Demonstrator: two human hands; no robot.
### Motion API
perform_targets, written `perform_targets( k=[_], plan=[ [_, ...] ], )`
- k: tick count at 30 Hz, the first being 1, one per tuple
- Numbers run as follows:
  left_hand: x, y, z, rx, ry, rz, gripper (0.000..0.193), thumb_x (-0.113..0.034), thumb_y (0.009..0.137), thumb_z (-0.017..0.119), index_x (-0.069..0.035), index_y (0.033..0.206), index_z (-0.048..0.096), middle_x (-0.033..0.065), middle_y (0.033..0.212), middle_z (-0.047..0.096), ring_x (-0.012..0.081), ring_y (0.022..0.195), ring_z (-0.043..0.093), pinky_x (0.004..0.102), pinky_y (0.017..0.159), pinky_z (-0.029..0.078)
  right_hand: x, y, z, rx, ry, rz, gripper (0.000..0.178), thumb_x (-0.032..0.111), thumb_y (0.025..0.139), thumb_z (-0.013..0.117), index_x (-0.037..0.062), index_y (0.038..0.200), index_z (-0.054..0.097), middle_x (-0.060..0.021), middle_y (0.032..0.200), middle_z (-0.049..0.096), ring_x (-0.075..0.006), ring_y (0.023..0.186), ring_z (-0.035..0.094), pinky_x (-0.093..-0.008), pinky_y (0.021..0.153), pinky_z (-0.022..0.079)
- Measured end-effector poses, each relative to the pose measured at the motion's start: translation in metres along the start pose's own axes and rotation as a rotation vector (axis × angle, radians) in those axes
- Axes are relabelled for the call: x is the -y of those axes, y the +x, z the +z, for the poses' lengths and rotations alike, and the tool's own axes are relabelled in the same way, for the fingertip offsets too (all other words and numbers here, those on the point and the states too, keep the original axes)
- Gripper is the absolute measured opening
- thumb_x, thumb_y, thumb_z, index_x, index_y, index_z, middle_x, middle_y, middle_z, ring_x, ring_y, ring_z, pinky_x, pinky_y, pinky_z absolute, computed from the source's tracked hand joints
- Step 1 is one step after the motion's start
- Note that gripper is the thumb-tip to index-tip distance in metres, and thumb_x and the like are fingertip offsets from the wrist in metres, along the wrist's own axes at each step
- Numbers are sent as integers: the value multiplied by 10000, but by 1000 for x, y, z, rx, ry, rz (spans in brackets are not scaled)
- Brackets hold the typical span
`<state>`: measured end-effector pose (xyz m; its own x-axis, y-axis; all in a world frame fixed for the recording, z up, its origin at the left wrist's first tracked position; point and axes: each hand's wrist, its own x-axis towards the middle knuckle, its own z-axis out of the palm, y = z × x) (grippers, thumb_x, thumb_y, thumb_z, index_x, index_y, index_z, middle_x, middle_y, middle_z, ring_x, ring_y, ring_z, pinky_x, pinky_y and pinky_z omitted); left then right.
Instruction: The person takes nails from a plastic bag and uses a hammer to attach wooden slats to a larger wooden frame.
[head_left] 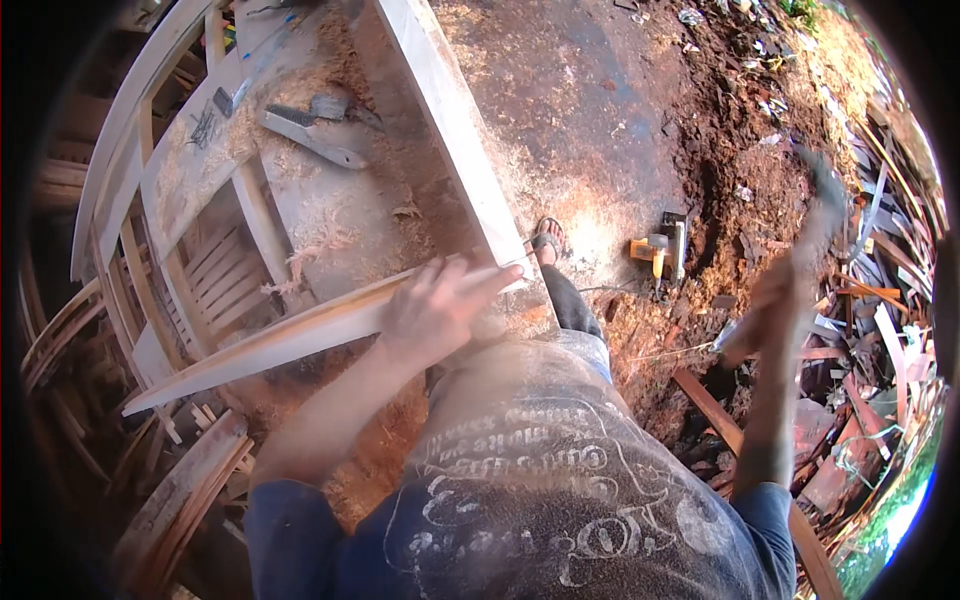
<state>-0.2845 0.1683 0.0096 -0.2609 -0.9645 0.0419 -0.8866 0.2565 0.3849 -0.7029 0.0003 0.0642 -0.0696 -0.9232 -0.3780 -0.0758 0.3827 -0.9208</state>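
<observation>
My left hand (435,308) grips the near end of a long, curved wooden piece (270,345), fingers over it and one digit stretched toward its tip. That tip meets the end of a straight pale beam (455,140) at a corner. A thin dark sliver, perhaps a nail, shows at this corner, too small to be sure. Out to the right, my right hand (770,300) is wrapped round the handle of a raised hammer (822,190). Motion blurs the hand and the hammer.
A hand plane (315,135) lies among shavings on the worktop (300,195) at left. Beyond it stands a curved slatted wooden frame (125,200). A yellow power tool (655,250) rests on the floor near my foot (547,240). Scrap wood (860,420) piles up at right.
</observation>
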Motion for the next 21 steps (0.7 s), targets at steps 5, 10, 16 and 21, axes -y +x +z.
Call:
perform_targets(
  k=[5,10,16,21],
  plan=[
    [5,1,4,-34,7,30,636,0,886,540,-335,1424,597,210,991,705,393,913,732,438,720,654,-29,-50,45,529,-586,-56,319,377,1065,473,97,1025,618,71,654,486,-36,478,434,-216,406,383],
    [2,-1,2,-28,1,1,695,30,759,614,-294,1373,652,141,1028,665,331,851,695,405,709,624,39,14,3,-44,118,108,258,346,1079,486,114,976,535,63,657,503,-40,457,454,-200,361,384],
    [4,-5,2,26,3,1,707,34,766,601,-282,1397,629,131,1024,660,327,866,692,391,709,621,-12,-62,83,681,-508,377,447,308,1063,441,1,1388,443,-66,913,598,-125,707,553,-310,681,526],
    [4,-5,-2,-1,2,14,715,26,769,607,-275,1418,605,131,1027,657,328,892,688,401,746,619,48,-25,56,189,-503,331,420,454,1030,481,65,1095,625,60,648,494,-47,450,426,-225,375,386]
  ],
)
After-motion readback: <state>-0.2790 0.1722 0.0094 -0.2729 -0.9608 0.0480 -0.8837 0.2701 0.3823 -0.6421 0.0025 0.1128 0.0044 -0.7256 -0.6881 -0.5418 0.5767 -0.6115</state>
